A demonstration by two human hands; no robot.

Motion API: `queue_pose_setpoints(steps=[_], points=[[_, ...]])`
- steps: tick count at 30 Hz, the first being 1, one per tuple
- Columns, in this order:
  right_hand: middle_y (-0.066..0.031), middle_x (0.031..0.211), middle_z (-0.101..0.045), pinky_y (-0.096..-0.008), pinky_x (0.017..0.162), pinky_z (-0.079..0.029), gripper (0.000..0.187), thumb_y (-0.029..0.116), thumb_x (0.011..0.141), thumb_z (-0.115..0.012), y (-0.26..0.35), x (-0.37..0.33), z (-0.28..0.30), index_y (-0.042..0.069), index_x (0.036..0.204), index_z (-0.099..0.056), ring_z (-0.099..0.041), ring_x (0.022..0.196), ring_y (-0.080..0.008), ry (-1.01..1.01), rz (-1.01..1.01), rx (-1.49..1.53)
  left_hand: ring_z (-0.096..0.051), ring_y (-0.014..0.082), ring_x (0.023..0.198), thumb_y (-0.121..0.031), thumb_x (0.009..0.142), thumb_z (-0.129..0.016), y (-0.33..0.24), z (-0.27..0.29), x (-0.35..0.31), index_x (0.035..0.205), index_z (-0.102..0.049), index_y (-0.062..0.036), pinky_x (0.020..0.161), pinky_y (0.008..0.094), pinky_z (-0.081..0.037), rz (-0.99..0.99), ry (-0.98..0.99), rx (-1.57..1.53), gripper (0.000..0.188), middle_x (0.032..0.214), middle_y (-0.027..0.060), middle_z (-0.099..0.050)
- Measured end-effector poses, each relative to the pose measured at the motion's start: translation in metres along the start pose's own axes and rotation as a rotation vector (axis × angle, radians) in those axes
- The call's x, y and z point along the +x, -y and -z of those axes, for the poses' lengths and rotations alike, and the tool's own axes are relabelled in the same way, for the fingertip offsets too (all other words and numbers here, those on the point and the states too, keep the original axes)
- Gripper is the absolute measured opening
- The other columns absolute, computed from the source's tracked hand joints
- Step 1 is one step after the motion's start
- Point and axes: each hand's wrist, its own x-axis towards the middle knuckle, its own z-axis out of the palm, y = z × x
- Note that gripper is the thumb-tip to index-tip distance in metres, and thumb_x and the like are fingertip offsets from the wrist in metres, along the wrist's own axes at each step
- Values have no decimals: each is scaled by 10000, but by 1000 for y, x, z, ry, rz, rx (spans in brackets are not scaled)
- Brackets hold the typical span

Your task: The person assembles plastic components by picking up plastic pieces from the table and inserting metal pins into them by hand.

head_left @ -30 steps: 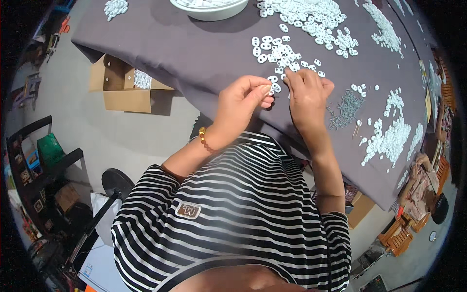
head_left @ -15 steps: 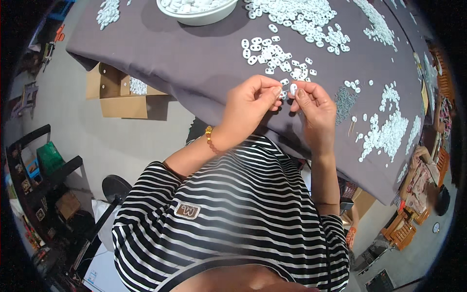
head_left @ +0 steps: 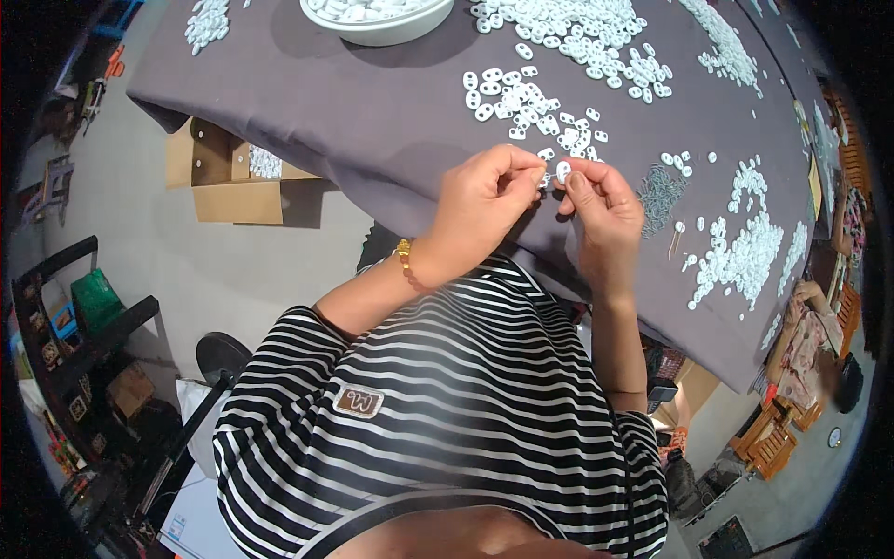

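Observation:
Close together over the table's near edge, both hands are in a fingertip pinch. My right hand (head_left: pixel 603 200) holds a small white oval plastic piece (head_left: pixel 563 170) with holes between thumb and forefinger. My left hand (head_left: pixel 484 200) pinches something small right beside that oval piece; the fingers mostly cover it and I cannot make it out. Just beyond the fingertips lies a loose group of white two-holed pieces (head_left: pixel 526 104), some oval and some squarish. A pile of thin grey metal bits (head_left: pixel 662 197), perhaps screws or pins, sits to the right of my right hand.
A grey cloth covers the table (head_left: pixel 307 102). On it are a white bowl (head_left: pixel 382 35) of white pieces, a large heap (head_left: pixel 568 33) of ovals, and another white heap (head_left: pixel 745 256) at the right. An open cardboard box (head_left: pixel 237 200) stands on the floor at left.
My left hand has shifted slightly right, its fingertips closer to the oval piece. The right hand keeps its pinch almost in place.

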Motion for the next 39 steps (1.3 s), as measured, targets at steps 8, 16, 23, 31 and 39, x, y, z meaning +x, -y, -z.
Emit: queue_pose_setpoints(steps=[8,16,23,31,39], points=[[-38,894,-671,-194,642,-463,177,78,932,-626,-1,-1,-1,-25,1073,-652,-566,696,-57,-15,16,-54,-643,65,764,-104,926,-641,4,0,1,1001,-676,4,683,220,-518,-32,9,25,136,849,26,-696],[-25,882,-665,-189,641,-471,174,81,921,-649,-5,-3,-2,-12,1068,-660,-571,692,-51,-26,71,-102,-660,81,775,-115,924,-645,3,0,0,1008,-682,-6,690,234,-523,-107,-7,160,142,855,40,-703],[-36,902,-660,-182,629,-452,152,38,937,-615,-4,-3,-2,-39,1063,-651,-548,682,-53,13,46,-59,-673,93,746,-109,940,-619,8,-7,-1,1007,-658,21,669,223,-542,117,9,-257,151,900,70,-689],[-15,903,-659,-180,638,-460,141,43,932,-627,-6,-3,0,-24,1048,-670,-549,711,-44,-3,140,-211,-674,122,839,-120,981,-572,8,-6,2,1094,-609,59,741,240,-576,244,93,-485,214,982,96,-679],[-5,809,-622,-326,852,-332,217,154,783,-748,7,-6,-6,99,987,-697,-582,733,-136,-19,576,-872,-675,153,894,-96,970,-577,10,-1,6,1143,-601,69,791,274,-573,242,160,-518,240,1032,120,-676]])
